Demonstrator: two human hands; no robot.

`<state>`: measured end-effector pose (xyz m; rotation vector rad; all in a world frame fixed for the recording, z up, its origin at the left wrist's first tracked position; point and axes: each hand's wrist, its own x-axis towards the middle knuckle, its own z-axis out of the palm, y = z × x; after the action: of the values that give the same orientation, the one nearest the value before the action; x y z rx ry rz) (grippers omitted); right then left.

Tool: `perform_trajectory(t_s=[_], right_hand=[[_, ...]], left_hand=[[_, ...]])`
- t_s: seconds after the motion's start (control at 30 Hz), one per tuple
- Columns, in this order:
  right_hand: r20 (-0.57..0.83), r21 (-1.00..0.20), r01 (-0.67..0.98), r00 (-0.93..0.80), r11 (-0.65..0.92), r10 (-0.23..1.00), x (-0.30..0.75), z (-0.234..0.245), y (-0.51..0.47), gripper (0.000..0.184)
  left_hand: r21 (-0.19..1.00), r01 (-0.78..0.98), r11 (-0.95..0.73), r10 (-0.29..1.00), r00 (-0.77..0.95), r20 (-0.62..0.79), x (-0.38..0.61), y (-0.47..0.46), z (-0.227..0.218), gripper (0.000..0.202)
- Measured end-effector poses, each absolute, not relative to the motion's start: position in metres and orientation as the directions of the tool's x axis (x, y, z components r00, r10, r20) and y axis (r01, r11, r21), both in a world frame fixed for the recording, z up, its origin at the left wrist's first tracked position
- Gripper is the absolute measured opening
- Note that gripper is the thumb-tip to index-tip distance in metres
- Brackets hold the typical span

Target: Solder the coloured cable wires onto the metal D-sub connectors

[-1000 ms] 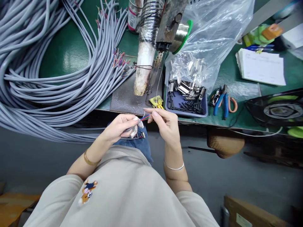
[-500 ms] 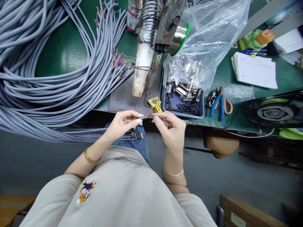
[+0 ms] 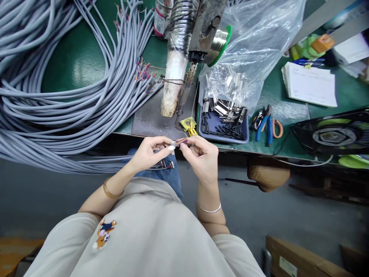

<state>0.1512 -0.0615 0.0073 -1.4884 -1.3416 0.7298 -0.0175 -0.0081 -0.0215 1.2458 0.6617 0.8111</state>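
Between my fingertips are the thin coloured wires [image 3: 181, 142] at the end of a grey cable, just in front of the bench edge. My left hand [image 3: 154, 152] pinches the cable end, thumb against the forefinger. My right hand [image 3: 201, 156] is closed at the wire tips, thumb and forefinger together on the coloured wires. Beneath my hands, grey cables with small metal connectors [image 3: 165, 164] on their ends rest on my lap. A yellow piece with prongs [image 3: 188, 125] lies just beyond my fingers on the dark plate [image 3: 150, 119].
Bundled grey cables [image 3: 95, 104] cover the left of the bench. A soldering iron [image 3: 186, 90] and a white-ended duct [image 3: 174, 84] hang ahead, by a solder spool [image 3: 219, 46]. Right stand a blue tray [image 3: 223, 139] of connectors and black tubes, pliers [image 3: 269, 127], papers [image 3: 311, 84] and a fan [image 3: 328, 136].
My right hand has moved left, closer to my left hand, and its fingers have come together on the wires. My left hand stays nearly in place on the cable.
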Motion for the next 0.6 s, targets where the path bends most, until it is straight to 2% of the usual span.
perform_trajectory(t_s=[0.07,0.13,0.23,0.37,0.6], right_hand=[[0.159,-0.928,0.366,0.232,0.065,0.960,0.1513,0.0064,-0.0620,0.012],[0.166,-0.937,0.346,0.301,0.055,0.939,0.1514,0.0059,-0.0635,0.012],[0.178,-0.940,0.338,0.385,0.041,0.906,0.1511,0.0063,-0.0668,0.011],[0.166,-0.945,0.323,0.341,0.050,0.925,0.1486,0.0069,-0.0687,0.008],[0.137,-0.949,0.314,0.370,0.015,0.919,0.1447,0.0062,-0.0674,0.010]], left_hand=[[0.972,-0.170,0.163,0.790,0.612,-0.026,-0.0182,-0.0064,-0.0209,0.026],[0.974,-0.177,0.141,0.801,0.598,-0.008,-0.0190,-0.0053,-0.0215,0.026],[0.987,-0.159,-0.012,0.861,0.501,0.091,-0.0196,-0.0048,-0.0240,0.022],[0.976,-0.054,-0.212,0.868,0.448,0.214,-0.0192,-0.0057,-0.0253,0.018],[0.941,-0.008,-0.339,0.849,0.428,0.310,-0.0194,-0.0056,-0.0235,0.016]])
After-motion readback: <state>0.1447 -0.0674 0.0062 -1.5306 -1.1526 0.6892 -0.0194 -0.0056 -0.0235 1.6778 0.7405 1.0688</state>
